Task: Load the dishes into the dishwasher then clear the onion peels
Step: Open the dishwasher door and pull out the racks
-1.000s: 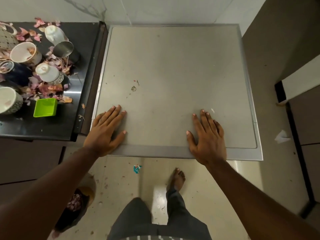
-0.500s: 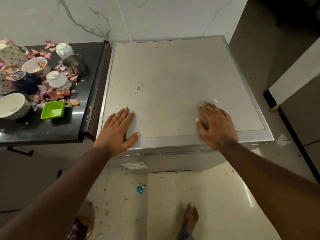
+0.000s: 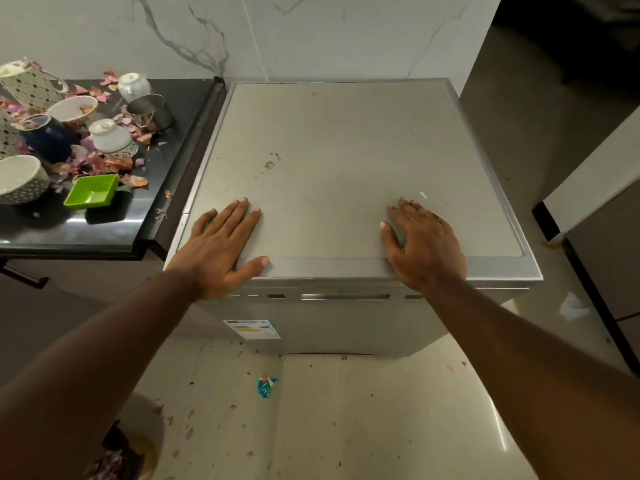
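On top of the boxy grey metal dishwasher (image 3: 332,161) we've got both palms down near the front edge. Our left hand (image 3: 221,247) lies flat, fingers straight and spread, thumb along the front lip; our right hand (image 3: 427,244) is the same, holding nothing. The dirty dishes sit well off to the left of our fingers on the glossy black countertop (image 3: 104,230): a square lime-green plastic dish (image 3: 91,195), a tipped steel cup (image 3: 150,110), white ceramic cups (image 3: 110,136), with pink papery onion peels (image 3: 110,164) scattered among them.
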A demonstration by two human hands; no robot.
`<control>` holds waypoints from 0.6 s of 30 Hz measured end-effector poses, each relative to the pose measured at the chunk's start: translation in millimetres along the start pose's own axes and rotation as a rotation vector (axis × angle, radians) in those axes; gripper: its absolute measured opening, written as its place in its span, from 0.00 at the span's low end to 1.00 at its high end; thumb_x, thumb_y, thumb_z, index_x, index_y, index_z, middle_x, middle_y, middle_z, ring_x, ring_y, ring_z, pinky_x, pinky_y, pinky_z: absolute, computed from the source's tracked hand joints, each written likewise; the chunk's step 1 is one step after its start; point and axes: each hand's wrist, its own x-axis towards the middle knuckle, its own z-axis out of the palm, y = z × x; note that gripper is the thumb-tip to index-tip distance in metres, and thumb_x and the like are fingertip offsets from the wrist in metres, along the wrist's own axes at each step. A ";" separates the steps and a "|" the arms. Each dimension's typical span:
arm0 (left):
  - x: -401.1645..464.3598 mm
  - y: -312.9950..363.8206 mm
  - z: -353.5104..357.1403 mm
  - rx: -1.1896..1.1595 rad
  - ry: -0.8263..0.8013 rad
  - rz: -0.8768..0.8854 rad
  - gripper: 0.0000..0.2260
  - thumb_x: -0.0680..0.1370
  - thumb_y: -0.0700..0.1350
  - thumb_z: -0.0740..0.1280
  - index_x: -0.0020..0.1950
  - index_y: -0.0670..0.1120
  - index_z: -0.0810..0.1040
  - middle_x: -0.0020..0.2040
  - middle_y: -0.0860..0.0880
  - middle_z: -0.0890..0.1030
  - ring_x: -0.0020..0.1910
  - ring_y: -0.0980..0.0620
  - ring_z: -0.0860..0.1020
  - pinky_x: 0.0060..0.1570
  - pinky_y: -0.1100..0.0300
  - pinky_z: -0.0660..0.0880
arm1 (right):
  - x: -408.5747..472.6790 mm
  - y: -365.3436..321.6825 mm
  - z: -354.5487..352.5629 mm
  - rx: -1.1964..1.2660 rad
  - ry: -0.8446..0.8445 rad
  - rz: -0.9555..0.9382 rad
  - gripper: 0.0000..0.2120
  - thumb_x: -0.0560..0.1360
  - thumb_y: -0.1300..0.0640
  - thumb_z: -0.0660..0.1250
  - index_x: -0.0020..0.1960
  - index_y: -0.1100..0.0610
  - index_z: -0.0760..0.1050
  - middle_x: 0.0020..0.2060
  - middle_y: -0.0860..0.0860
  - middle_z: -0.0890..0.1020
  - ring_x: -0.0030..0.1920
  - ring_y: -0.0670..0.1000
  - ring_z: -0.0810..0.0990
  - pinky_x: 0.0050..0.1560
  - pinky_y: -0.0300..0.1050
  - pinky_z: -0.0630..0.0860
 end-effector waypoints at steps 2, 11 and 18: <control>0.0 -1.0 -0.4 0.009 -0.004 0.013 0.42 0.79 0.75 0.41 0.86 0.51 0.41 0.86 0.47 0.42 0.85 0.51 0.41 0.83 0.45 0.43 | 1.4 -0.4 -1.4 0.008 0.007 -0.003 0.27 0.85 0.40 0.56 0.78 0.52 0.72 0.79 0.52 0.71 0.80 0.53 0.67 0.80 0.53 0.62; 1.1 -3.9 -2.2 -0.006 0.007 0.018 0.43 0.80 0.75 0.43 0.87 0.50 0.44 0.87 0.47 0.46 0.85 0.50 0.44 0.83 0.43 0.46 | -1.1 -3.3 -3.5 0.020 0.007 0.012 0.26 0.85 0.41 0.58 0.77 0.53 0.73 0.78 0.52 0.72 0.79 0.53 0.68 0.80 0.53 0.63; 0.6 -3.7 -5.6 -0.045 0.011 0.007 0.43 0.79 0.76 0.45 0.87 0.51 0.47 0.86 0.48 0.47 0.86 0.50 0.46 0.83 0.43 0.47 | -2.0 -6.4 -6.5 0.013 -0.002 0.018 0.25 0.85 0.43 0.59 0.78 0.53 0.72 0.78 0.52 0.71 0.80 0.52 0.67 0.80 0.52 0.63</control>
